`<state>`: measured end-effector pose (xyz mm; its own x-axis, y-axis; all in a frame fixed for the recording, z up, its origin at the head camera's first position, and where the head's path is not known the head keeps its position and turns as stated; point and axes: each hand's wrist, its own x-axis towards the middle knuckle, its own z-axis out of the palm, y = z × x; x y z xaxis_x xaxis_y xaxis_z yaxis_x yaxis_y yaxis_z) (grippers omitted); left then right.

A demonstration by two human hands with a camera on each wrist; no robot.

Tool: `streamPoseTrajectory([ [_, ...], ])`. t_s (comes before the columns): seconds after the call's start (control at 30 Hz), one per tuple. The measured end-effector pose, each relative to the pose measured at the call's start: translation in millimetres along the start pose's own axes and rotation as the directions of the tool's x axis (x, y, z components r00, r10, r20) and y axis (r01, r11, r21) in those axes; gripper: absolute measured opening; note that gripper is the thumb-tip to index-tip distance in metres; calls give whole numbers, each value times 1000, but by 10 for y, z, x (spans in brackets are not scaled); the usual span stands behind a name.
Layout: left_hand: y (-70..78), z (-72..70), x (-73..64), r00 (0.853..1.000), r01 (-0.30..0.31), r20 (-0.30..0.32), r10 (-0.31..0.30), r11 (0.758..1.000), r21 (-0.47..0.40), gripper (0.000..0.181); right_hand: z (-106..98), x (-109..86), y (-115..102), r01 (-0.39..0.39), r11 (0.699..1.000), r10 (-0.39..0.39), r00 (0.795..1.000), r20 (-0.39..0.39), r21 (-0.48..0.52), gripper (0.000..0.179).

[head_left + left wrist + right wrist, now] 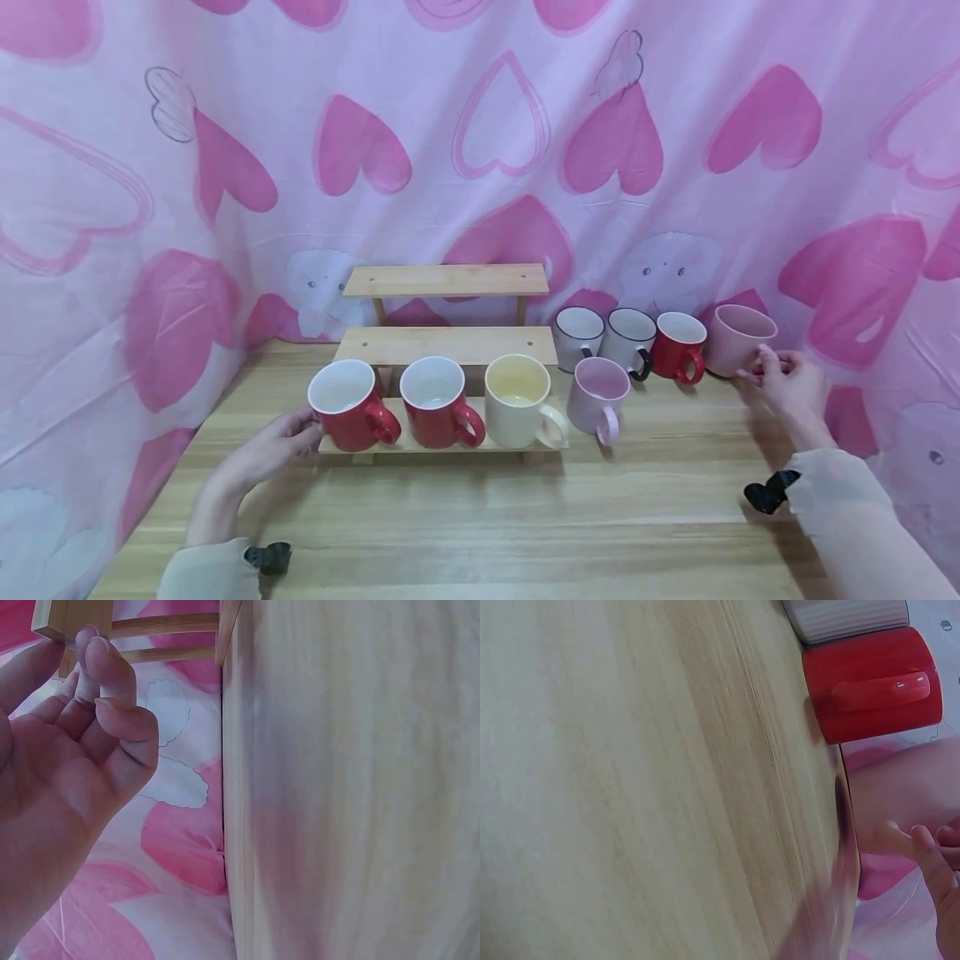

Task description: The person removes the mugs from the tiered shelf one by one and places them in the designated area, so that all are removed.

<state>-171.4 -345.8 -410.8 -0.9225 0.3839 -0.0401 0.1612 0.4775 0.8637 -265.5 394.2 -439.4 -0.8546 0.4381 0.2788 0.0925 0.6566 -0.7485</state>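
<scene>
Along the bottom step of a wooden tiered shelf point(442, 346) stand a red mug point(347, 417), another red mug point(431, 417) and a cream mug point(513, 412). My left hand point(281, 442) is at the left end of that step, beside the first red mug. In the left wrist view its curled fingers and thumb pinch the corner of the shelf board point(90, 615). At the far right my right hand point(791, 379) holds a pink mug point(735, 346) by its handle, its fingers point(926, 847) at the handle. Whether this mug touches the table is unclear.
A smaller pink mug point(596, 400) stands right of the shelf. Behind it, two white mugs with dark rims point(577, 337) and a red mug point(675, 346) form a row. The heart-print curtain point(360, 142) hangs behind the wooden table point(480, 517).
</scene>
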Motion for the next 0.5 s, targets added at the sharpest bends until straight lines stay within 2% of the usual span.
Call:
streamPoseTrajectory([
  [0.2, -4, -10, 3, 1000, -8, 1, 8, 1000, 0, 24, 69, -9, -16, 4, 997, -8, 999, 48, 78, 51],
  [0.33, -6, -5, 9, 1000, -21, 3, 21, 1000, -9, 24, 109, -25, -48, -39, 993, 29, 995, 91, 112, 54],
  [0.5, -2, -1, 5, 1000, -21, 2, 21, 1000, 2, 24, 122, -54, -56, -83, 990, 72, 993, 99, 118, 55],
])
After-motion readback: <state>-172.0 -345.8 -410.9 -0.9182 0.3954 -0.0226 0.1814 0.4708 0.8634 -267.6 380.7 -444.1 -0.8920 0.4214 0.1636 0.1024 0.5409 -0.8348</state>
